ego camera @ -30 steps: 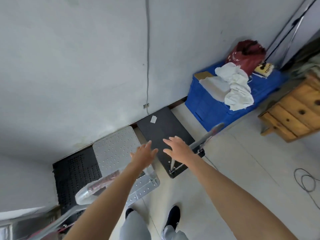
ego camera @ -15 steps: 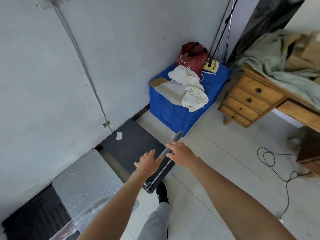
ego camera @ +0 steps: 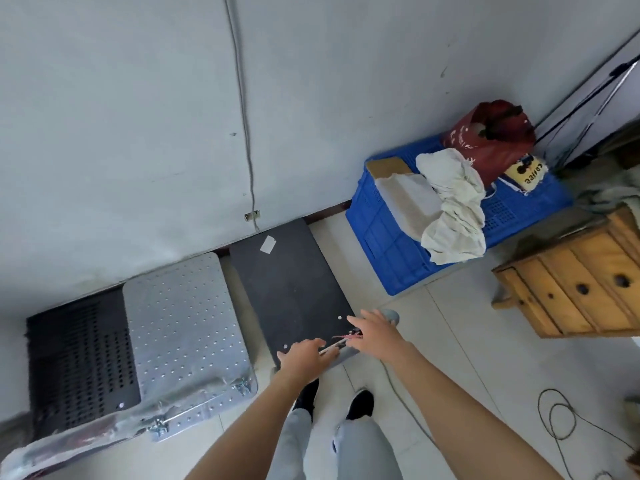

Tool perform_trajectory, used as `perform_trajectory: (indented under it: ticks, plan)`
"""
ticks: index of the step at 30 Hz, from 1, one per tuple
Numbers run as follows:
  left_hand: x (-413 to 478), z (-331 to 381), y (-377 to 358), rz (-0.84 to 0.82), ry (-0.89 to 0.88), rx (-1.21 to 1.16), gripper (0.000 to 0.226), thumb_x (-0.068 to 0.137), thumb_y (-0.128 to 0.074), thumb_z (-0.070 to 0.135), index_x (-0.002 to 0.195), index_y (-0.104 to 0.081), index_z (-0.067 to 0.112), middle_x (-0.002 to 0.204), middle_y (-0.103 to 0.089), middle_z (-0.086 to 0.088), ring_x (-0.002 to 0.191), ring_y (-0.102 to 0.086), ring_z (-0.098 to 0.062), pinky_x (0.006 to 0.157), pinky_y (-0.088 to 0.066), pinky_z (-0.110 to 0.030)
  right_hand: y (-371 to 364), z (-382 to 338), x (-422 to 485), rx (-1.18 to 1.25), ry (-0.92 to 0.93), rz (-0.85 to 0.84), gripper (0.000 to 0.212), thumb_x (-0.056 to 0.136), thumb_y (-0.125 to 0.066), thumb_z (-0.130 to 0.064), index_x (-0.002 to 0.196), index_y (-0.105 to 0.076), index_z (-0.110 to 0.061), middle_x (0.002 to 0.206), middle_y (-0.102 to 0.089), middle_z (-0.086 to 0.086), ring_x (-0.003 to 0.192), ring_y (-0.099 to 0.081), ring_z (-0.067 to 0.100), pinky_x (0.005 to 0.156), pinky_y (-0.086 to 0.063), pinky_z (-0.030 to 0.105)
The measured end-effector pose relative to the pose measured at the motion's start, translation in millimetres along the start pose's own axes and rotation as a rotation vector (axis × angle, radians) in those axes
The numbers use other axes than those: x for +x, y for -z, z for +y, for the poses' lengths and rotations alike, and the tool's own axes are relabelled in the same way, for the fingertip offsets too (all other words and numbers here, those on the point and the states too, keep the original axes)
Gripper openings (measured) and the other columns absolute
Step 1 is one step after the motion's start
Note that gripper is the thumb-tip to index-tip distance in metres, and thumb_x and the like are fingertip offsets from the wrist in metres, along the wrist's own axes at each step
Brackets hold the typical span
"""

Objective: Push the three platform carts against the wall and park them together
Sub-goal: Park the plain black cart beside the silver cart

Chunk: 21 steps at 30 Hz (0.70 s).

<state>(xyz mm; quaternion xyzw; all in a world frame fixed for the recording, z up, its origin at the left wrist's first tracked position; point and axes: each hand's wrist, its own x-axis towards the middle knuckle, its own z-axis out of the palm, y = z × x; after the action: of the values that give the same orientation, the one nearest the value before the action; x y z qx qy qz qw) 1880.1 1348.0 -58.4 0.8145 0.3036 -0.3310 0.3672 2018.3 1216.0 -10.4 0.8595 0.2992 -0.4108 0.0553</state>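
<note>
Against the wall point(ego camera: 138, 133), at the right end of the row, the dark cart point(ego camera: 291, 285) stands with its far end at the skirting point(ego camera: 329, 211). The silver cart point(ego camera: 180, 327) is just beside it across a thin strip of floor point(ego camera: 433, 341), and the black perforated cart point(ego camera: 79, 355) lies beyond, close against the silver one. Both hands are at the dark cart's handle point(ego camera: 389, 315) by its near edge. The right hand point(ego camera: 372, 332) lies over the bar with its fingers stretched and slightly spread, while the left hand point(ego camera: 304, 356) meets the bar from the other side; whether its fingers curl round it I cannot tell. The step in hand looks like the final squaring-up of this third cart. To do it well, push evenly through both hands so the deck runs straight to the wall rather than swinging toward the blue crate point(ego camera: 388, 251). Then nudge the near end leftward to close the gap without knocking the silver cart, keeping the shoes point(ego camera: 360, 405) clear of the near edge. Compared with half a second ago, the view has swung back left so all three carts show again. The hands have gone from reaching for the slanting handle to lying on it, and the dark cart sits where it was by the wall.
</note>
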Motion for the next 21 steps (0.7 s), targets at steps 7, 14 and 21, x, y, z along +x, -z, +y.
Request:
perform_trajectory:
  ticks: [7,14,21]
  plan:
    - [-20,12,3,0.037,0.094,-0.107,0.091,0.056,-0.040,0.098,0.119,-0.064,0.037,0.118,-0.067,0.015,0.111,-0.060,-0.015,0.096,-0.046,-0.037,20,7,19,-0.188,0.172,-0.188,0.044,0.081,-0.057,-0.058,0.113,-0.062,-0.027,0.112,-0.062,0.001,0.113,-0.051,0.024,0.080,-0.038,0.029]
    - [-32,24,-18,0.163,0.185,-0.079,0.064,0.067,-0.037,0.087,0.098,-0.068,0.041,0.096,-0.070,0.015,0.100,-0.060,-0.013,0.104,-0.030,-0.052,22,29,20,-0.195,0.263,-0.244,0.050,0.077,-0.053,-0.051,0.125,-0.058,-0.038,0.121,-0.063,-0.003,0.116,-0.052,0.024,0.086,-0.037,0.038]
    - [-47,32,-26,0.239,0.210,-0.014,0.044,0.084,-0.044,0.064,0.117,-0.061,0.041,0.117,-0.067,0.012,0.115,-0.057,-0.015,0.109,-0.023,-0.052,3,28,18,-0.236,0.168,-0.151,0.044,0.090,-0.047,-0.049,0.133,-0.042,-0.055,0.127,-0.060,-0.004,0.120,-0.047,0.023,0.097,-0.027,0.055]
